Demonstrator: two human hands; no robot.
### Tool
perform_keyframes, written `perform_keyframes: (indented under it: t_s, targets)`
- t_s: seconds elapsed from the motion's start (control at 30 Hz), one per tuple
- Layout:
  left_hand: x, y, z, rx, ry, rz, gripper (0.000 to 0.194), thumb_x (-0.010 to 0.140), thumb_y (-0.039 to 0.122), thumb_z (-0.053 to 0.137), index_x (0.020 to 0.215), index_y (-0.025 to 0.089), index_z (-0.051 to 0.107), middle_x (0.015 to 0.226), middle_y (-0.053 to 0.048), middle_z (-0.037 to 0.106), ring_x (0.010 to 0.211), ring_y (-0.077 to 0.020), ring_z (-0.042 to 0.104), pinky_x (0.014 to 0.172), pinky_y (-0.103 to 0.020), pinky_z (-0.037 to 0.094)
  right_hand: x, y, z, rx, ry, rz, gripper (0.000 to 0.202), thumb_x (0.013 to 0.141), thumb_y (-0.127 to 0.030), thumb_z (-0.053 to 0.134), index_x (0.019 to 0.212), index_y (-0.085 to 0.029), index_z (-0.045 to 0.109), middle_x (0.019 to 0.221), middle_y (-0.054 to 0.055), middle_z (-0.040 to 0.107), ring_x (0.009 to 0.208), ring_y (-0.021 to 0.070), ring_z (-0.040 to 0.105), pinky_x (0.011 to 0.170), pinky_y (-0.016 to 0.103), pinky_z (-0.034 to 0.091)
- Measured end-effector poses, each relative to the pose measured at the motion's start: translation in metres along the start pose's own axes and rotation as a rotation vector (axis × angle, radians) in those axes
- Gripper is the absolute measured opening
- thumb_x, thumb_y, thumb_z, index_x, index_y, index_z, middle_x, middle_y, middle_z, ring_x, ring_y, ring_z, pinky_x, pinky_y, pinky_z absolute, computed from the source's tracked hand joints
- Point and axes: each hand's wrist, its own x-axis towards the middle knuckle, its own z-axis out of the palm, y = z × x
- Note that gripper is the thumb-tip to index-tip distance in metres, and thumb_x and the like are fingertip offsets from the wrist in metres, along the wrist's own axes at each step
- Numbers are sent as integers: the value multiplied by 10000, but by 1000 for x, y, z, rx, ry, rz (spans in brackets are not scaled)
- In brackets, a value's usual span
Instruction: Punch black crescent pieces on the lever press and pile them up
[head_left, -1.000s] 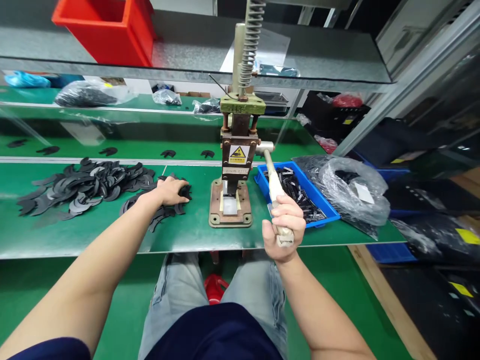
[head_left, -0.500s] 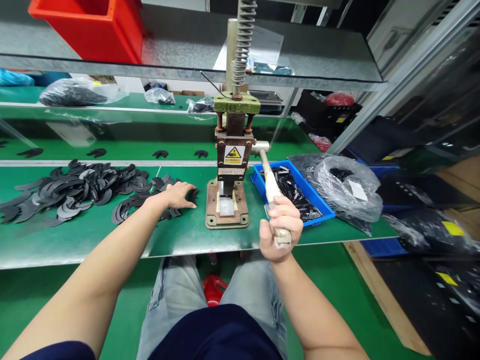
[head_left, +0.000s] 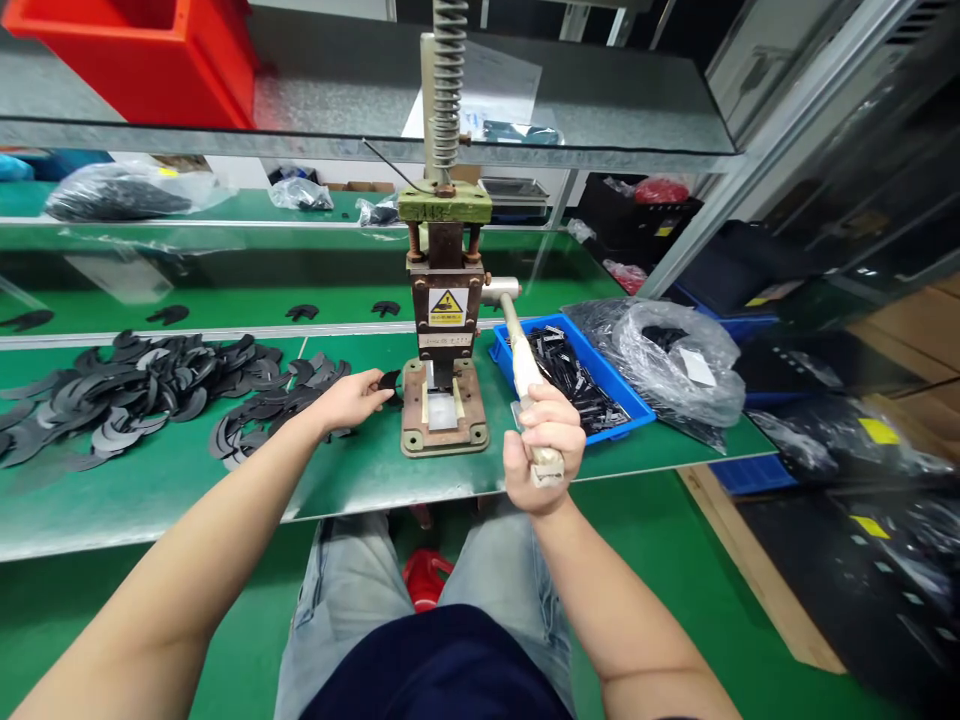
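Note:
Between its fingertips my left hand (head_left: 355, 398) pinches a black curved piece (head_left: 390, 381), just left of the base of the hand press (head_left: 448, 308). Wrapped round the lower end of the press lever (head_left: 523, 362) is my right hand (head_left: 546, 445). A pale block (head_left: 442, 411) lies on the press base, below the ram. Left of the press, a large pile of black curved pieces (head_left: 154, 385) and a smaller pile (head_left: 259, 415) cover part of the green table. A blue tray (head_left: 634, 412) of small black parts sits right of the press.
Behind the press, a few black pieces (head_left: 302, 312) lie on the green surface. A clear plastic bag (head_left: 675, 350) rests right of the blue tray. Above, a metal shelf (head_left: 330, 85) carries a red bin (head_left: 150, 60). Dark bagged goods stand at the far right.
My left hand has closed on a black curved piece and moved it close to the press base. The right hand still grips the lever. The view has shifted slightly.

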Motion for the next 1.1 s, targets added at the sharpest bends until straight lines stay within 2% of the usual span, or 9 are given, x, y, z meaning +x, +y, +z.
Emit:
perform_keyframes:
  t_s: [0.17,0.3,0.4,0.7,0.9,1.1]
  targets:
    - [1,23,12,-357,-43,-51,440,973,663,624,901,243,516,683,1,708,560,-155,651,547,-261,486,1,-1,2,-2,7,-5,304,837,-129,681,1037,-297,526,983,-5,605,1150,247,707,1087,610,621]
    - [10,47,27,-475,-37,-102,439,969,623,677,897,230,494,708,-8,721,494,-117,609,468,-230,446,1,-1,2,9,6,-5,308,835,-114,672,1036,-294,524,992,-9,600,1157,233,699,1103,596,614]
    - [18,58,35,-510,-58,-124,398,978,551,703,888,221,500,678,5,693,478,-101,585,459,-217,429,1,-1,1,25,-3,3,311,834,-106,670,1041,-292,531,1004,-6,604,1186,239,693,1123,610,601]
    - [30,58,42,-583,-122,-170,384,948,517,749,879,213,524,631,35,612,461,-82,510,436,-207,344,-6,5,3,45,34,10,275,851,-139,673,1011,-308,525,988,-5,612,1154,253,710,1128,648,593]
    - [34,59,45,-520,-75,-206,365,920,482,792,875,213,549,607,42,581,464,-93,513,441,-217,340,-8,6,6,66,61,30,278,845,-145,685,998,-308,520,970,6,611,1118,260,708,1136,672,590]
    - [39,68,50,-467,-42,-269,269,930,411,790,941,209,613,674,26,614,494,-101,542,428,-208,357,-5,6,12,89,116,-1,288,831,-117,677,985,-295,511,956,2,584,1090,242,699,1145,642,595]
